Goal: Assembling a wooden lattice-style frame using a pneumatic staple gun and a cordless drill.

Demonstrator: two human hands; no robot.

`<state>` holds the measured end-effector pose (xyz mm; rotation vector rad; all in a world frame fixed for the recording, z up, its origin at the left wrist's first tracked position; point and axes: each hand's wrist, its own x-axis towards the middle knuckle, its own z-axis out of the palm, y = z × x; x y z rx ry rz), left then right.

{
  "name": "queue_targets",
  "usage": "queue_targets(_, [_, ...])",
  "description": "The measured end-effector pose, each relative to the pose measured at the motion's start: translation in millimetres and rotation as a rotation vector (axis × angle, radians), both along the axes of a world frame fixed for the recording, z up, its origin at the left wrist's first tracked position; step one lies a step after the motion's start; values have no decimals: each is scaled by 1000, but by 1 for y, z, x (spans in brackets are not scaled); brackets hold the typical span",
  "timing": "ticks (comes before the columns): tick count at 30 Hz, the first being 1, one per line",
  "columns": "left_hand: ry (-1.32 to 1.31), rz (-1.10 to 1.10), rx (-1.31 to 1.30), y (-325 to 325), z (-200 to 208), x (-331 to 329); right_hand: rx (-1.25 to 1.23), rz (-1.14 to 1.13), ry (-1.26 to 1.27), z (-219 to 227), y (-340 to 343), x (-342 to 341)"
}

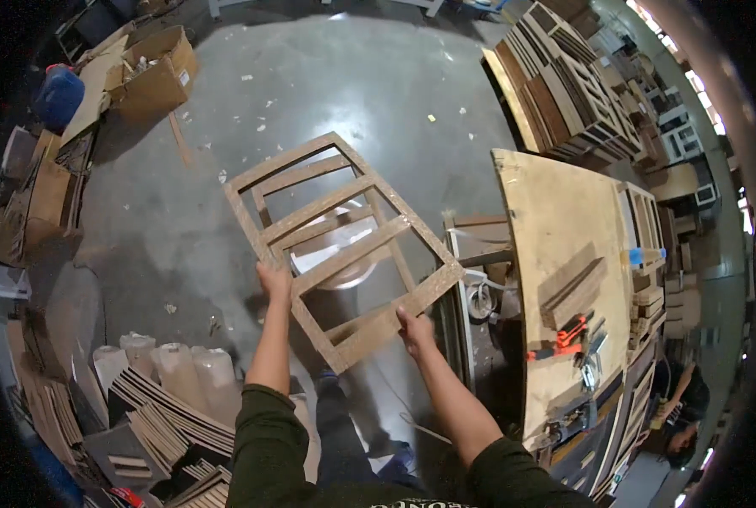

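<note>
Grey floor [361, 80]; pale plywood bench [556, 199]. Off bench's left edge, brown rectangular wooden frame [350, 255], raised: left fingers [268, 273] grip its left side, right fingers [408, 321] its near side.

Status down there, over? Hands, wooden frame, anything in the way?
Left hand: grip on wooden frame, left side. Right hand: grip on near rail. Frame held above floor. Plywood board at right, apart from frame.
</note>
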<state>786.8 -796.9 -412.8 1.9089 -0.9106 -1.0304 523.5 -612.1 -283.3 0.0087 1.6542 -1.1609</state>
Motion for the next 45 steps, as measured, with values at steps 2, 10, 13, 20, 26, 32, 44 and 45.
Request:
queue_targets(2, [-104, -4, 45, -25, -10, -34, 12, -50, 4, -39, -10, -15])
queue_targets(10, [-259, -250, 157, -28, -53, -39, 7, -93, -108, -113, -2, -21])
queue_targets(13, [-290, -200, 204, -22, -50, -20, 198, 28, -13, -86, 2, 5])
queue_targets(20, [-431, -405, 129, 64, 24, -36, 96, 713, 378, -81, 184, -4])
queue_targets(26, [-507, -1399, 358, 275, 48, -52, -334, 603, 167, 68, 400, 24])
queue_targets(32, [459, -2838, 697, 454, -1, -173, 55, -177, 654, 127, 780, 58])
queue_targets(44, [-103, -3034, 410, 917, 332, -376, 223, -2008, 677, 76, 985, 210])
queue_targets(45, [-83, -3068, 142, 959, 336, -381, 251, -1985, 841, 70, 987, 198])
